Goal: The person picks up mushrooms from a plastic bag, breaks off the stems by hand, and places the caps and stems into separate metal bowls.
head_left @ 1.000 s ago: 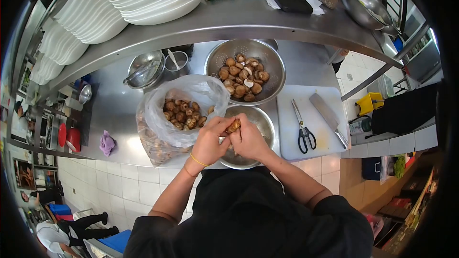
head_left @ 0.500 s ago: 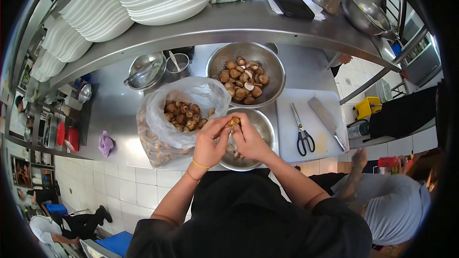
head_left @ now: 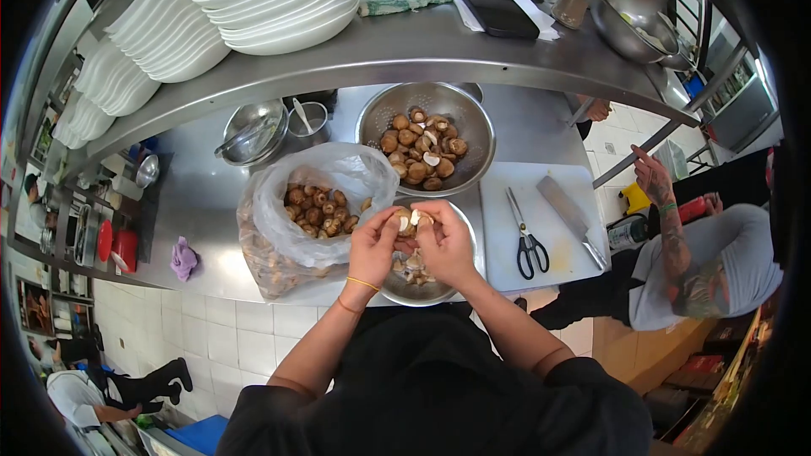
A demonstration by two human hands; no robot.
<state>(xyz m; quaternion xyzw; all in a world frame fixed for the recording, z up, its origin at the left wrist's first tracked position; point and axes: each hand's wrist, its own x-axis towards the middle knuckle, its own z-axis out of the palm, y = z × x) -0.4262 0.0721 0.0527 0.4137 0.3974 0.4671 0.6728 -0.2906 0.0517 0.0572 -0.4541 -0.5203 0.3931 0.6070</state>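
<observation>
A brown mushroom [head_left: 405, 224] is pinched between both my hands, pale flesh showing at the thumbs. My left hand [head_left: 376, 245] grips it from the left with fingers closed. From the other side, my right hand [head_left: 448, 247] pinches it with thumb and fingers. Below them sits a steel bowl [head_left: 425, 296] with mushroom stems [head_left: 410, 268] in it. To the left stands an open clear plastic bag [head_left: 272, 194] of whole mushrooms [head_left: 319, 209]. Beyond my hands, a steel colander [head_left: 479, 139] holds many brown mushrooms [head_left: 420, 152].
Scissors [head_left: 528, 241] and a cleaver [head_left: 568, 213] lie on a white cutting board [head_left: 505, 186] at right. Over the counter runs a steel shelf [head_left: 405, 49] with stacked white plates [head_left: 279, 8] and a phone [head_left: 494, 7]. A person [head_left: 684, 262] stands at right.
The mushroom in my hands now shows pale flesh where brown skin faced up before. The person at right has shifted and raised an arm.
</observation>
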